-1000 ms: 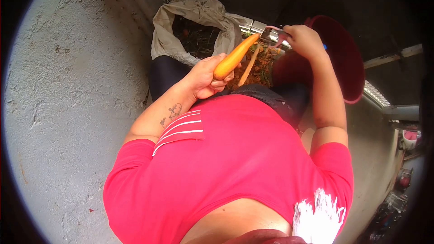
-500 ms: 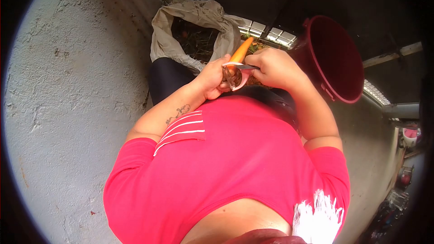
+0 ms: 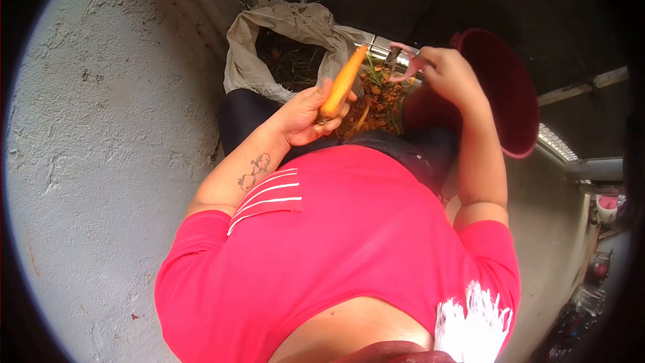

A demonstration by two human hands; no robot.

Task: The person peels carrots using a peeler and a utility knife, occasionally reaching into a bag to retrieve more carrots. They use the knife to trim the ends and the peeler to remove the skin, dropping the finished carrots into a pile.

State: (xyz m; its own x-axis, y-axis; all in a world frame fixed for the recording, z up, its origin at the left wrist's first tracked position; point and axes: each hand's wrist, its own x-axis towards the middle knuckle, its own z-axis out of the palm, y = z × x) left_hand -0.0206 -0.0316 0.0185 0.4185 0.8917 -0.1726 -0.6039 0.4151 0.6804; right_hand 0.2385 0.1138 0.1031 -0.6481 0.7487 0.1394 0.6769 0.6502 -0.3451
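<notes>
A peeled-looking orange carrot (image 3: 345, 82) is gripped near its thick end by my left hand (image 3: 306, 115), its narrow tip pointing up and away from me. My right hand (image 3: 455, 75) holds a pink-framed peeler (image 3: 415, 66), off to the right of the carrot and not touching it. Under and beyond both hands lies a heap of orange peelings (image 3: 384, 104) with some green stalks among them.
An open woven sack (image 3: 240, 54) with dark plant matter inside stands at the far left of my hands. To the right is a large dark red bucket (image 3: 497, 91), tilted. A rough grey wall (image 3: 101, 161) runs along my left side.
My right hand has drawn the peeler away from the carrot, to the right and farther from me. My left hand has shifted the carrot slightly left, exposing its thick end.
</notes>
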